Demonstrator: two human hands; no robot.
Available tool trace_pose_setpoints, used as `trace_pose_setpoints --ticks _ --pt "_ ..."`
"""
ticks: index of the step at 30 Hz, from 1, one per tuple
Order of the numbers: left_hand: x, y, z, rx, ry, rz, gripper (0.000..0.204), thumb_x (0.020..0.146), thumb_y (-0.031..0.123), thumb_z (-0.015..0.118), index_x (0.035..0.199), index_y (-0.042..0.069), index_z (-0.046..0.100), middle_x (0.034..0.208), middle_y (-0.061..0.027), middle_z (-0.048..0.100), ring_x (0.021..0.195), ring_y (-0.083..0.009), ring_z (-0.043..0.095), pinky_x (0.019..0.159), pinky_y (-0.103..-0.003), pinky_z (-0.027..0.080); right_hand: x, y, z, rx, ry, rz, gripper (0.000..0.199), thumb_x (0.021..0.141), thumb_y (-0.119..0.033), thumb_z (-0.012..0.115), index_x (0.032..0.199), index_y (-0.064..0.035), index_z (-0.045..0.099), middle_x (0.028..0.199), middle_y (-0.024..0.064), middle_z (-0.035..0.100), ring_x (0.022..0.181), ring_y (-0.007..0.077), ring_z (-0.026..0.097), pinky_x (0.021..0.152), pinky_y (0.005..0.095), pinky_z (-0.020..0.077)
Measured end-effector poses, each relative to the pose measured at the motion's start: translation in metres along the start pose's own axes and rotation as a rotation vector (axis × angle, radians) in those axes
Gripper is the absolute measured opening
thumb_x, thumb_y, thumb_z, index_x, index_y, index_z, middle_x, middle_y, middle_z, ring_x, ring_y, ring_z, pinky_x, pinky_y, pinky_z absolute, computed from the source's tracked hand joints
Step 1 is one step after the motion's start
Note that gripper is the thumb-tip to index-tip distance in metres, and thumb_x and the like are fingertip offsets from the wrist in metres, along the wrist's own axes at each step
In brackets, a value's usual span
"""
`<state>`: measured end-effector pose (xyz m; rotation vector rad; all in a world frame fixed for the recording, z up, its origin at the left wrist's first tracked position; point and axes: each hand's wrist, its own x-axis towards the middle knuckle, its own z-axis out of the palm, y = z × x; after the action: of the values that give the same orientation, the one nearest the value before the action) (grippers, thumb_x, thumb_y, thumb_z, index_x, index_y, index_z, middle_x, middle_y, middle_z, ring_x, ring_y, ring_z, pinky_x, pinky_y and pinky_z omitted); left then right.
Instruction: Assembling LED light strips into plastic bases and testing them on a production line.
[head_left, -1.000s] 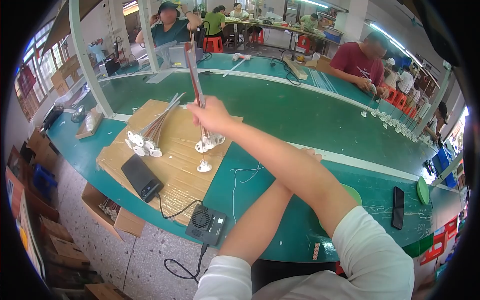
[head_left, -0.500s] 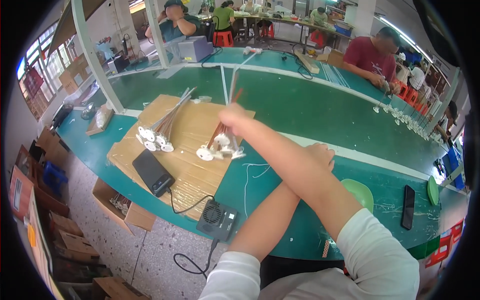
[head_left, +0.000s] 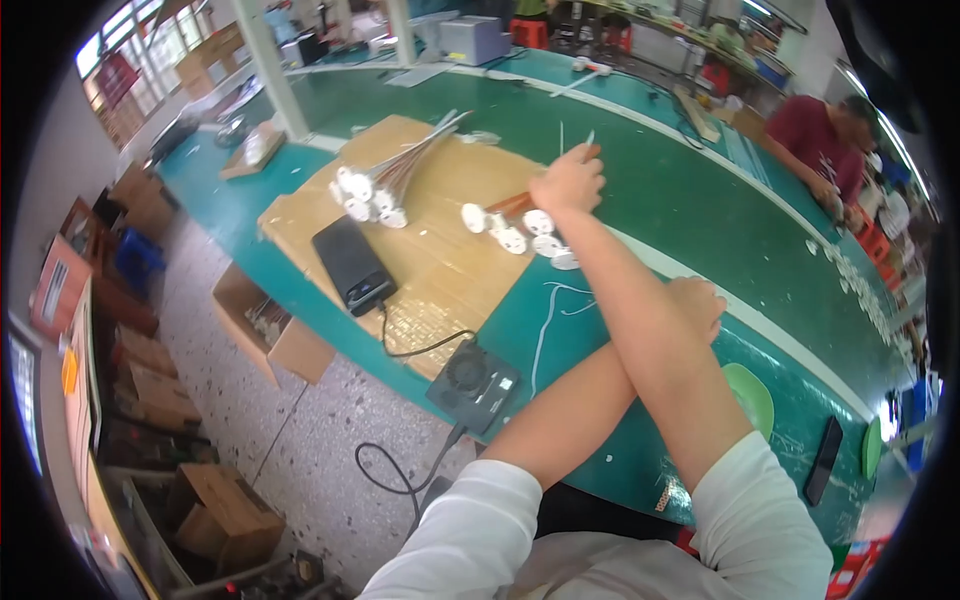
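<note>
right hand (head_left: 568,182): fingers closed on wire bundle (head_left: 512,203) | left hand (head_left: 700,305): grip unclear | beside: black box (head_left: 352,265)

Bare green table (head_left: 690,200) lies open beyond the cardboard sheet (head_left: 440,255), seemingly crowded by white sockets (head_left: 520,230).

The scene is bright and evenly lit; daylight enters through the windows (head_left: 150,50) at the far left, and a ceiling strip glows at the far right; shadows under the arms are soft and faint; the green desk (head_left: 700,200) carries a mild sheen; the fisheye lens bends straight edges and leaves black corners; the far right rim is washed out and blurred; the centre is fairly sharp, though fine detail is soft.
</note>
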<state>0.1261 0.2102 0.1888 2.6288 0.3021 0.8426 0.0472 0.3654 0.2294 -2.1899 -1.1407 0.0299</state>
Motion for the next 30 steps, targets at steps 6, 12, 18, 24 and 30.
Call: trace_pose_setpoints --ticks 6,12,18,24,30 --pt "-0.002 0.006 -0.009 0.097 -0.156 -0.06 0.021 0.081 0.026 0.064 0.089 0.007 0.07 0.089 -0.0131 0.065 0.087 -0.0318 0.065 0.073 -0.045 0.053 -0.004 -0.007 -0.01 -0.091 -0.075 -0.059 0.065 0.078 -0.035 0.071 0.137 -0.0198 0.046 0.145 0.0203 0.036 0.133 0.0405 0.038 0.102 0.0613 0.0347" --pt "-0.016 0.021 -0.043 0.073 -0.095 -0.068 0.019 0.08 0.025 0.066 0.087 0.009 0.071 0.08 -0.0117 0.065 0.083 -0.0289 0.066 0.068 -0.043 0.053 0.004 0.004 -0.003 -0.17 -0.141 -0.211 0.06 0.08 -0.045 0.067 0.132 -0.0181 0.054 0.142 0.0194 0.043 0.131 0.0415 0.041 0.104 0.06 0.0344" --pt "-0.019 0.018 -0.033 0.218 -0.044 -0.036 0.015 0.079 0.022 0.067 0.085 0.009 0.071 0.079 -0.011 0.065 0.08 -0.0278 0.066 0.065 -0.041 0.053 0.019 0.013 0.006 -0.113 -0.147 -0.268 0.057 0.083 -0.045 0.066 0.132 -0.0169 0.054 0.138 0.0184 0.049 0.127 0.0414 0.046 0.098 0.0622 0.0391" --pt "-0.017 0.018 -0.021 0.181 -0.022 -0.055 0.012 0.078 0.021 0.066 0.078 0.009 0.069 0.077 -0.0103 0.065 0.078 -0.0268 0.066 0.063 -0.04 0.052 0.022 0.022 0.015 -0.085 -0.133 -0.502 0.046 0.084 -0.04 0.066 0.119 -0.0105 0.062 0.119 0.0189 0.062 0.114 0.0365 0.057 0.097 0.0482 0.045" --pt "-0.008 -0.017 0.072 -0.335 0.245 0.053 0.014 0.079 0.022 0.065 0.084 0.009 0.067 0.086 -0.0114 0.065 0.088 -0.0281 0.064 0.071 -0.04 0.051 0.026 0.021 -0.011 0.111 0.018 -0.587 0.034 0.085 -0.038 0.067 0.094 -0.0055 0.071 0.097 0.0202 0.068 0.097 0.037 0.064 0.084 0.0449 0.0491"
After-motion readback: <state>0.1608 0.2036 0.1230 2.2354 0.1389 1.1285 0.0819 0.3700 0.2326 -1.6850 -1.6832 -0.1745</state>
